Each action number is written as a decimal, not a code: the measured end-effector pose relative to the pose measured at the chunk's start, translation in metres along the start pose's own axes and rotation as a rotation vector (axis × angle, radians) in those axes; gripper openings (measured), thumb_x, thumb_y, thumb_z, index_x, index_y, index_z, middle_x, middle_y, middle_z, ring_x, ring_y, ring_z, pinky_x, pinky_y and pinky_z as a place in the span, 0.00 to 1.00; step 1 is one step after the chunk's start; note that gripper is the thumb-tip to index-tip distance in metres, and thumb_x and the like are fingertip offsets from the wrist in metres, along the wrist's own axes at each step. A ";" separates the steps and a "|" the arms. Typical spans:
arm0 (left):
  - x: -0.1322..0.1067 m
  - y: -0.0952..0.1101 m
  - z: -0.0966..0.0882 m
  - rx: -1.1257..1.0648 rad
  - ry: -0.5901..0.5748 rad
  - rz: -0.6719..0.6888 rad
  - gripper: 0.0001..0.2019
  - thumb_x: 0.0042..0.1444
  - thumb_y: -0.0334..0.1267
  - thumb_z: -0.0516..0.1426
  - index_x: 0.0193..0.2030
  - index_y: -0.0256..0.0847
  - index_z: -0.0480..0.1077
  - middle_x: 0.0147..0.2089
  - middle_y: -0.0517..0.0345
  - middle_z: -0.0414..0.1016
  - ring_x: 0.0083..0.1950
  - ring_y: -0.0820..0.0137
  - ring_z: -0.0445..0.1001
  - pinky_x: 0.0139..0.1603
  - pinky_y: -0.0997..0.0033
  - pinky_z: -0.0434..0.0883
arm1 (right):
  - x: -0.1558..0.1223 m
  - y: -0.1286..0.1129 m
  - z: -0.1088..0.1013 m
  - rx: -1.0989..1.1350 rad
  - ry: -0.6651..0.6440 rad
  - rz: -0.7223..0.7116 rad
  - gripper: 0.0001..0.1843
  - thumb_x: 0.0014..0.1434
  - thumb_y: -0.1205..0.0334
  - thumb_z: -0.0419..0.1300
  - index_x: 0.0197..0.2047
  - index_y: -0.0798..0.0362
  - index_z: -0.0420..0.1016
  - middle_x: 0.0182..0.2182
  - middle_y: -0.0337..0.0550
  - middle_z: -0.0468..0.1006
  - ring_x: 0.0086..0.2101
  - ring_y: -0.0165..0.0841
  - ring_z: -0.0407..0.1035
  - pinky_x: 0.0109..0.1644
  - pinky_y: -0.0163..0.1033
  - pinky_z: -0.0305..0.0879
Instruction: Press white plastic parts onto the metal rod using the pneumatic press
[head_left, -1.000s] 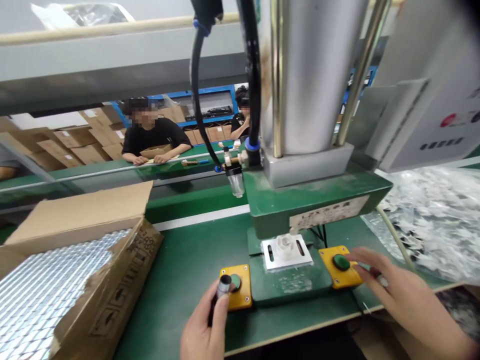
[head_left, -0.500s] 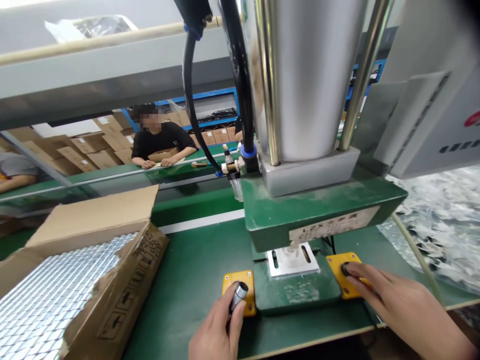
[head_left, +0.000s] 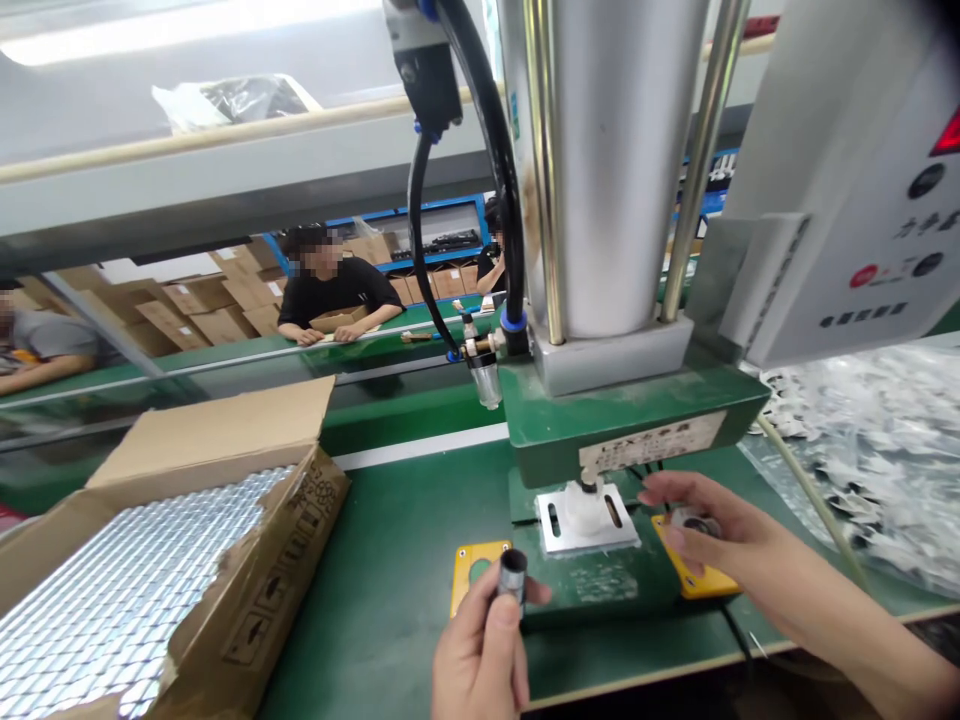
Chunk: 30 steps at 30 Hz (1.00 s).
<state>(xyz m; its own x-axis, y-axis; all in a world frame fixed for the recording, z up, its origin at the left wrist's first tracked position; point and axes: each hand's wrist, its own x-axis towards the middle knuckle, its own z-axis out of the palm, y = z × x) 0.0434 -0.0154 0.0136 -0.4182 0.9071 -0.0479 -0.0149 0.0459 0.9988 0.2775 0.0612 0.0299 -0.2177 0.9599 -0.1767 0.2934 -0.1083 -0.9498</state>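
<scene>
My left hand [head_left: 484, 640] is closed around a short shiny metal tube [head_left: 513, 580], held upright with its open end up. It is in front of the left yellow button box [head_left: 465, 575], whose green button partly shows. My right hand [head_left: 739, 545] is over the right yellow button box [head_left: 709, 582], fingers bent. Between its thumb and fingers shows a small grey round thing [head_left: 696, 520] that I cannot make out. Between the boxes, a white fixture [head_left: 587, 515] on a slotted metal plate [head_left: 551, 540] stands under the green head of the press [head_left: 547, 455].
A cardboard box [head_left: 277, 590] of stacked shiny metal tubes [head_left: 150, 590] stands at left. Plastic-wrapped grey-white parts [head_left: 885, 460] lie at right beside a control box [head_left: 847, 260]. Air hoses [head_left: 420, 230] hang by the press. Co-workers [head_left: 341, 290] sit beyond the green bench [head_left: 375, 590].
My right hand has come off the right button and risen. My left hand has moved away from its button box, turning the tube more upright. The view has shifted slightly.
</scene>
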 end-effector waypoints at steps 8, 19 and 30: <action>0.005 -0.005 0.028 -0.065 -0.208 -0.019 0.17 0.58 0.49 0.52 0.45 0.39 0.71 0.33 0.54 0.73 0.12 0.84 0.55 0.12 0.81 0.49 | 0.050 -0.037 0.045 0.196 -0.254 -0.219 0.20 0.60 0.48 0.55 0.26 0.56 0.66 0.17 0.34 0.58 0.21 0.26 0.52 0.27 0.33 0.49; 0.016 -0.008 0.038 -0.133 -0.344 -0.117 0.17 0.59 0.50 0.49 0.49 0.44 0.64 0.37 0.58 0.69 0.13 0.86 0.56 0.10 0.83 0.48 | 0.049 -0.035 0.042 0.099 -0.220 -0.046 0.19 0.57 0.49 0.57 0.23 0.56 0.65 0.17 0.34 0.60 0.17 0.23 0.48 0.20 0.30 0.43; 0.040 0.022 0.069 -0.210 -0.442 -0.223 0.13 0.59 0.50 0.50 0.38 0.42 0.63 0.24 0.67 0.64 0.13 0.83 0.50 0.11 0.80 0.46 | 0.006 0.025 -0.011 1.083 -0.138 0.186 0.08 0.59 0.56 0.57 0.38 0.51 0.70 0.29 0.38 0.58 0.21 0.23 0.49 0.12 0.25 0.42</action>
<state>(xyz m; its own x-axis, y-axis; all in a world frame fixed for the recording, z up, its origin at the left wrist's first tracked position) 0.0895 0.0509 0.0333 0.0370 0.9766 -0.2118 -0.2596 0.2140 0.9417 0.2935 0.0668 0.0082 -0.3762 0.8754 -0.3036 -0.6228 -0.4815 -0.6167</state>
